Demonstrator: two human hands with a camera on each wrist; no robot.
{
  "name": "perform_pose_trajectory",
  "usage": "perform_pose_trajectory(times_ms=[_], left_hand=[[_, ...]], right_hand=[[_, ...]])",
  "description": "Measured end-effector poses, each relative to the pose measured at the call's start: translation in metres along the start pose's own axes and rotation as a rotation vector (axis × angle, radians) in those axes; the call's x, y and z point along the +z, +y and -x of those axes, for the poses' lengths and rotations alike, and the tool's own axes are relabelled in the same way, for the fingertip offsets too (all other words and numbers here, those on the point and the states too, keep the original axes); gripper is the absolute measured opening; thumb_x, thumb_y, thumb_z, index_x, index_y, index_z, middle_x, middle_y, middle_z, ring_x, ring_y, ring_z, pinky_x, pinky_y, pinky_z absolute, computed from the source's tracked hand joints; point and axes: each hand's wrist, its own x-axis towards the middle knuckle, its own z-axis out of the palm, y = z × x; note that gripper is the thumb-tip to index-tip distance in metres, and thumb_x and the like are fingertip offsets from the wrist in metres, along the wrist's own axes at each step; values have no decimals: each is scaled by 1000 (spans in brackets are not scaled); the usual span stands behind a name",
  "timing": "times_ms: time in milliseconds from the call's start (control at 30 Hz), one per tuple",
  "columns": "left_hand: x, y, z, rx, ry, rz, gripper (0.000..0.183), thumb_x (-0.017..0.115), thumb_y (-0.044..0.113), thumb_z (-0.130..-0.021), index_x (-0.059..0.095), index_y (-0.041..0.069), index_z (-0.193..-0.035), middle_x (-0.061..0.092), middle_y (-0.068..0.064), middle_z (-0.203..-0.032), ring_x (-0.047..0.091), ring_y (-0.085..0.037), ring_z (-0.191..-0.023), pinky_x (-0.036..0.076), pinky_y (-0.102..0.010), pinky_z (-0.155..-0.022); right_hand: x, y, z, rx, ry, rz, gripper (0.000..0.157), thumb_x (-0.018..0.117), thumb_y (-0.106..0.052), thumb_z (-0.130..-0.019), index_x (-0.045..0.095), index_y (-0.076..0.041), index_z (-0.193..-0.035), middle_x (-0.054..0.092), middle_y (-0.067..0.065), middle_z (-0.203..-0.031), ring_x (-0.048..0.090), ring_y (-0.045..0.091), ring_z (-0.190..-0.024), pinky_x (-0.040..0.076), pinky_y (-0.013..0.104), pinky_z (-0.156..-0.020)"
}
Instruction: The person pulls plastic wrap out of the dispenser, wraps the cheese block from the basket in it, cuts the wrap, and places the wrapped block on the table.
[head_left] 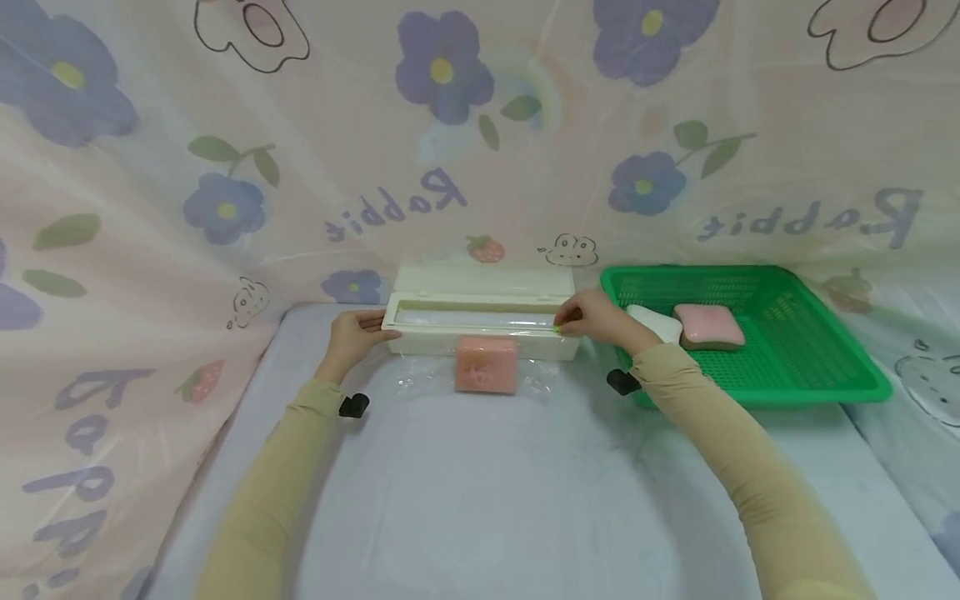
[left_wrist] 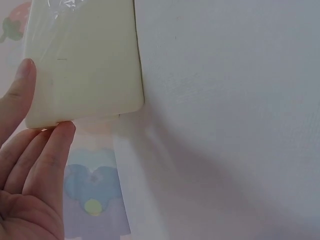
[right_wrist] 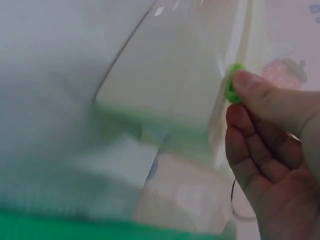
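Observation:
A long cream-white cling film dispenser [head_left: 427,344] lies at the back, its lid [head_left: 483,281] raised behind it. My left hand [head_left: 354,342] grips the box's left end, thumb on the front and fingers around the end. At the right end, my right hand [head_left: 603,321] pinches a small green slide cutter [right_wrist: 233,84] between thumb and index finger. Clear plastic film [head_left: 534,379] comes out over the front edge. A pink bar of soap [head_left: 486,367] is at the middle of that film, against the box's front. The roll inside is only partly seen.
To the right stands a green plastic basket [head_left: 832,333], holding a white soap [head_left: 654,322] and a pink soap [head_left: 708,326]. White cloth covers the table [head_left: 480,500]. A printed curtain [head_left: 525,167] hangs directly behind the box.

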Motion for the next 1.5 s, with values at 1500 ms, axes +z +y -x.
perform_pose_trajectory(times_ms=[1500], left_hand=[[31, 7, 54, -343, -279, 197, 81, 76, 31, -84, 32, -2, -144, 52, -20, -134, 57, -24, -111, 50, -34, -93]], right_hand=[[80, -14, 65, 385, 136, -231, 61, 63, -39, -92, 52, 10, -127, 60, 24, -117, 59, 32, -102, 52, 43, -83]])
